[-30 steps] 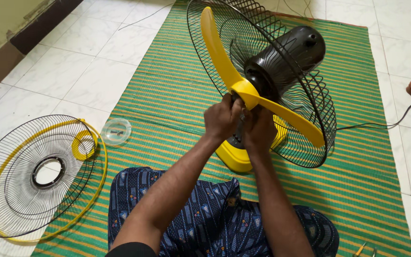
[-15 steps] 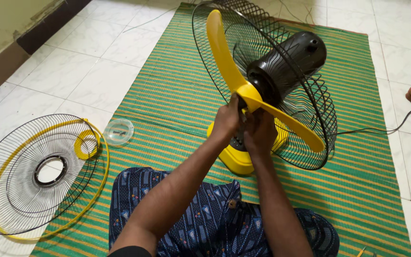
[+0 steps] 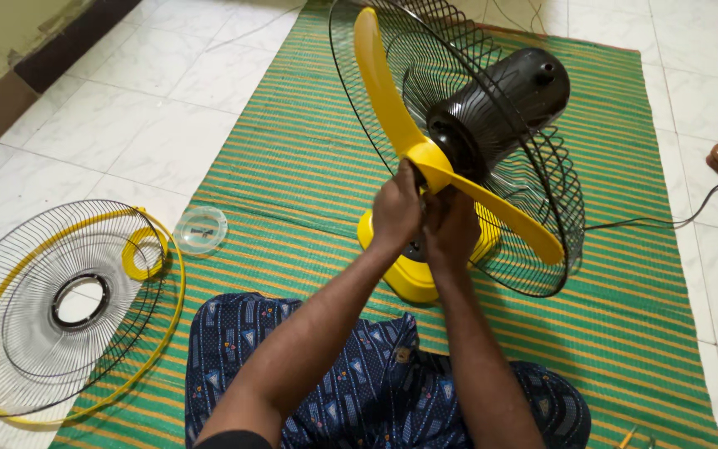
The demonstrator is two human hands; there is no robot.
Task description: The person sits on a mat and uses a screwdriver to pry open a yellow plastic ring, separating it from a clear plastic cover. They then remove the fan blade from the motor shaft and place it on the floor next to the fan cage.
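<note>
At the hub (image 3: 427, 158), left hand (image 3: 398, 212) and right hand (image 3: 450, 226) are pressed together, clamped just beneath. Blade (image 3: 380, 79) looks light, thin plastic, likely flexy; hold by hub, not tips.

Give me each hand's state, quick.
Left hand: closed on the yellow blade hub.
Right hand: curled beside it; grip cannot be told.

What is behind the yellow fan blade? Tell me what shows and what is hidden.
Behind the yellow blade sit the black motor housing and the rear wire guard. The left hand and right hand cover the hub's underside.
</note>
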